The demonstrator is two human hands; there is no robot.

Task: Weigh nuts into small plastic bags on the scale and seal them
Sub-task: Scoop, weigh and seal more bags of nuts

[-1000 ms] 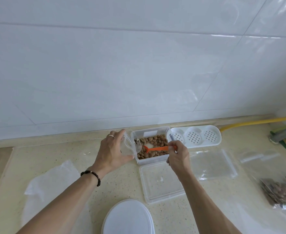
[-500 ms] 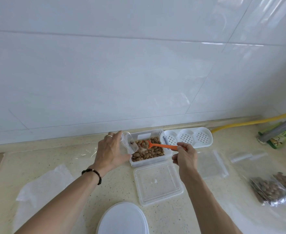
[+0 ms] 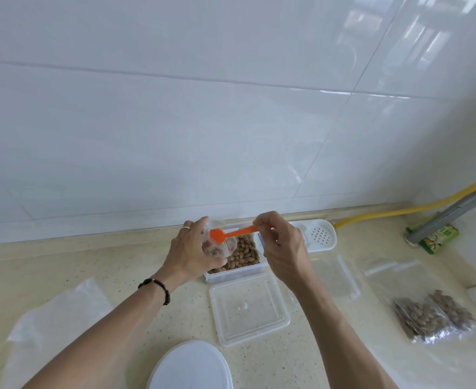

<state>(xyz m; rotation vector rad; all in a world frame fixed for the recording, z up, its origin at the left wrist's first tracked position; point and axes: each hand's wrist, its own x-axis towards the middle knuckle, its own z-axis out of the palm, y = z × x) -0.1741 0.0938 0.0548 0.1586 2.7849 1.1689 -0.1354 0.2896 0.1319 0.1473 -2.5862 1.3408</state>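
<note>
My left hand (image 3: 190,252) holds a small clear plastic bag (image 3: 220,247) open above the left end of a clear box of brown nuts (image 3: 243,254). A few nuts lie in the bag. My right hand (image 3: 283,248) pinches the handle of an orange spoon (image 3: 231,235), whose bowl sits at the bag's mouth. The white oval scale (image 3: 190,366) lies at the bottom edge, between my forearms.
The box's clear lid (image 3: 249,307) lies in front of the box. Two filled nut bags (image 3: 433,318) rest at the right, with empty bags (image 3: 335,276) near them. A white perforated tray (image 3: 319,235), a yellow hose (image 3: 399,210) and crumpled plastic (image 3: 57,318) are also on the counter.
My right hand lifted the orange spoon out of the nut box and swung its bowl left to the mouth of the bag. Nuts now show inside the bag.
</note>
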